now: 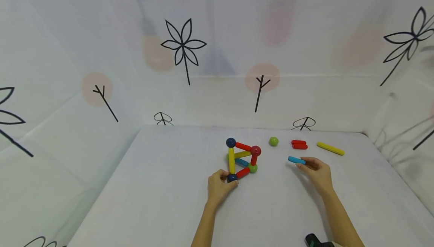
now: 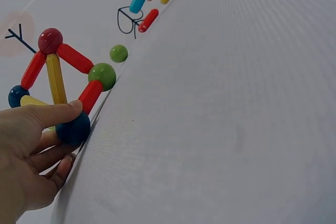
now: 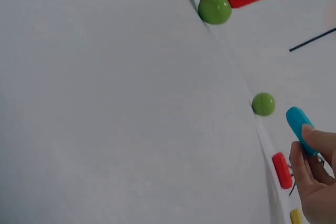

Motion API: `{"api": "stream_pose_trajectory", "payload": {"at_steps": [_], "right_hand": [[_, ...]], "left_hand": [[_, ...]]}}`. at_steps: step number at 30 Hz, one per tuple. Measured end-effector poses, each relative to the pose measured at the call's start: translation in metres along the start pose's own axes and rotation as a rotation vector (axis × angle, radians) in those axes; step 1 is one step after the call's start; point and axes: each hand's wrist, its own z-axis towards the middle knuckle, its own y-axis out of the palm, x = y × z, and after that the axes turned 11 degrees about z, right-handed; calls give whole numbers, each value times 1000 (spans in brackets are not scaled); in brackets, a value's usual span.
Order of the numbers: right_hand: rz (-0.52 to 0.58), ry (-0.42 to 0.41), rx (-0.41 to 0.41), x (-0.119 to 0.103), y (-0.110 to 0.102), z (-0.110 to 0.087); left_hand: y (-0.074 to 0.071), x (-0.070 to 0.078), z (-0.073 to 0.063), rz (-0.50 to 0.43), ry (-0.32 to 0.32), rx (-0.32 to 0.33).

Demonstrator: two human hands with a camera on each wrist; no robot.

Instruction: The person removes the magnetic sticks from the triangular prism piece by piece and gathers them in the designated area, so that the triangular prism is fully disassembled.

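My left hand [image 1: 218,189] grips the near dark blue ball [image 2: 73,128] of a ball-and-rod frame, thumb on one side and fingers on the other. Red and yellow rods and a light blue one join the frame's balls, among them a red ball [image 1: 255,151], a green ball [image 1: 252,168] and another dark blue ball [image 1: 231,142] at the top. Off to the right, my right hand [image 1: 317,173] pinches a short light blue rod [image 1: 296,160] by one end between thumb and fingers. Its other end points left toward the frame.
Behind the frame and to its right lies a loose green ball [image 1: 273,141]. Two short red rods [image 1: 299,144] lie side by side beyond the right hand, with a long yellow rod [image 1: 330,148] farther right. A dark object [image 1: 315,240] shows by the right forearm.
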Motion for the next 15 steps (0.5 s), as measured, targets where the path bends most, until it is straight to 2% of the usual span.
{"api": "stream_pose_trajectory", "payload": {"at_steps": [4,11,15], "right_hand": [[-48,33,-1,8,-13,11],[-167,152,-22,19,-24,30],[-100,168,-59,20,-27,39]], "left_hand": [[0,-1,1,4,-1,-2],[1,-2,1,18,2,-5],[2,-2,1,23,0,-5]]}}
